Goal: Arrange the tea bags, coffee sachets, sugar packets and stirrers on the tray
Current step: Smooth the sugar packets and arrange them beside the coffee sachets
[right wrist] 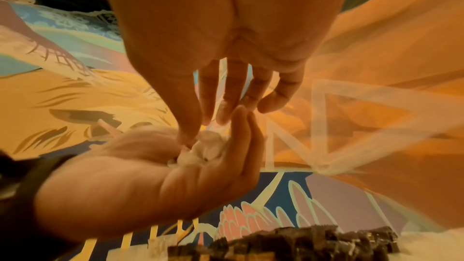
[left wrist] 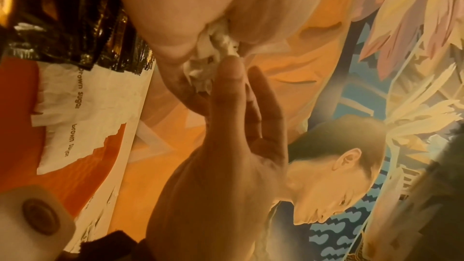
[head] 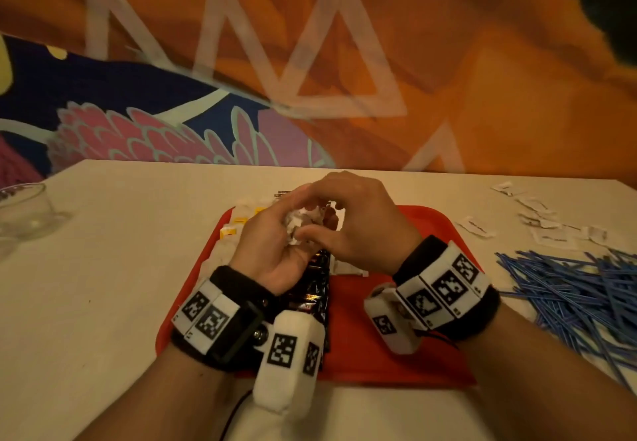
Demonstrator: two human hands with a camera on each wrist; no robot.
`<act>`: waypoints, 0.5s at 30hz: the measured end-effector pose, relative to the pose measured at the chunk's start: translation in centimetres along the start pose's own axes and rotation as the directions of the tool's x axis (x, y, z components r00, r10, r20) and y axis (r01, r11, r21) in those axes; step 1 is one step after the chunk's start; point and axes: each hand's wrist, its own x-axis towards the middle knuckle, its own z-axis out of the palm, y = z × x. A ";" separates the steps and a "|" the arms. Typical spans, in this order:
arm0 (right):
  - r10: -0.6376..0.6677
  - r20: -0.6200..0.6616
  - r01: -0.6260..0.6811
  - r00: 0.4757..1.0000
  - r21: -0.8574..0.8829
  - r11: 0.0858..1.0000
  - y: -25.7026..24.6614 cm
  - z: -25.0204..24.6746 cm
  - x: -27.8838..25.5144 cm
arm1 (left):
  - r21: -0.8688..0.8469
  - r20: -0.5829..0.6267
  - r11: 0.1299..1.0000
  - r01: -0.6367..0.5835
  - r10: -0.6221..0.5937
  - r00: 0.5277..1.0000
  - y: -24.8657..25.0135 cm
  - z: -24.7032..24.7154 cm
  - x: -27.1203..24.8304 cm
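A pale table fills the near part of the head view. At its far left edge stands a clear glass cup, upright, with a second glass piece just nearer, cut off by the frame. Behind the table's far edge rises a painted wall, mostly orange with pale triangle outlines, and a dark blue patch with a pink flower at lower left. A painted figure in profile shows in the left wrist view.
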 end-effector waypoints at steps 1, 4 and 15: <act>-0.003 0.003 0.003 1.000 -0.006 1.000 0.0 0.2 -0.1 | -0.008 0.016 1.000 0.003 -0.003 1.000 -0.1 -0.2 0.1; 0.011 -0.051 -0.011 0.999 0.013 1.000 0.0 0.3 -0.2 | 0.040 0.033 0.999 -0.003 0.002 0.999 -0.2 -0.6 0.2; 0.230 -0.030 -0.222 0.973 0.173 0.960 -0.3 -0.6 -0.4 | 0.125 -0.017 0.992 -0.016 0.018 1.000 -0.1 -0.6 0.5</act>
